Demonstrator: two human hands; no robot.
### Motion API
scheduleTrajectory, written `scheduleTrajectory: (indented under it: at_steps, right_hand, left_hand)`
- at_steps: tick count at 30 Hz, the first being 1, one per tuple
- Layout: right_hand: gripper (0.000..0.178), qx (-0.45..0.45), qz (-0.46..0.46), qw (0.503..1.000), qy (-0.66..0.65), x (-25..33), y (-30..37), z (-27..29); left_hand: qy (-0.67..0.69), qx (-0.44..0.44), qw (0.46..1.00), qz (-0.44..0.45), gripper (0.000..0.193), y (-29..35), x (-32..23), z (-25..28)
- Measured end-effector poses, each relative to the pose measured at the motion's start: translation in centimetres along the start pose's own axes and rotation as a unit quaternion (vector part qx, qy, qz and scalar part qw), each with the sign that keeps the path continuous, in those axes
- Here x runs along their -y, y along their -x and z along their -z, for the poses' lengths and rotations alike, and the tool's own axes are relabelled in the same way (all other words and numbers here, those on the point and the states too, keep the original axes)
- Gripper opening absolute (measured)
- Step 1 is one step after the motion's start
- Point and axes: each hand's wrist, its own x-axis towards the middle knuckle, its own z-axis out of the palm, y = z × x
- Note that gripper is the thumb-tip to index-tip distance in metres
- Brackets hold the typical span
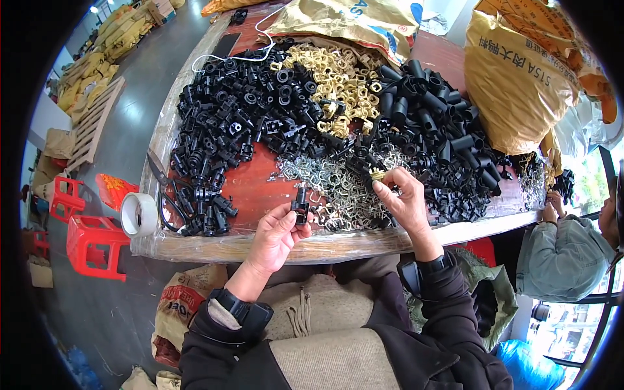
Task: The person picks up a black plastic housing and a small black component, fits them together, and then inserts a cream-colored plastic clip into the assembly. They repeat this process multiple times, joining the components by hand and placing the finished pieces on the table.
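Observation:
My left hand (276, 235) is closed on a small black plastic fitting (300, 203), held upright between thumb and fingers just above the table's front edge. My right hand (404, 198) pinches a small brass-coloured ring piece (377, 175) over the heap of silvery metal clips (341, 188). Behind the clips lies a pile of similar brass-coloured rings (344, 84). A large heap of black plastic fittings (247, 97) spreads to the left, and black tubes (448, 123) are piled to the right.
The table (250, 185) has a reddish top and a film-wrapped front edge. Scissors (156, 170) and a tape roll (138, 215) lie at its left corner. Golden sacks (520, 84) stand behind. Red stools (97, 244) stand on the left floor; another person (565, 253) works at right.

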Motion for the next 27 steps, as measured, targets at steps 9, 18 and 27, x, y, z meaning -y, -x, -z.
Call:
scheduleTrajectory:
  at_steps: [9, 18, 27]
  right_hand:
    - [0.025, 0.024, -0.071, 0.996, -0.05, -0.9, 0.7, 0.3]
    - [0.015, 0.034, -0.149, 0.972, -0.176, -0.8, 1.4, 0.4]
    - [0.023, 0.054, -0.155, 0.901, -0.401, 2.4, 0.8, 0.3]
  left_hand:
    - [0.005, 0.002, 1.0, 0.0, 0.022, 0.0, -0.1, -0.2]
    - [-0.001, -0.005, 1.0, 0.0, 0.023, 0.0, 0.0, -0.1]
    - [0.008, 0.007, 1.0, 0.002, 0.023, 0.0, 0.1, 0.2]
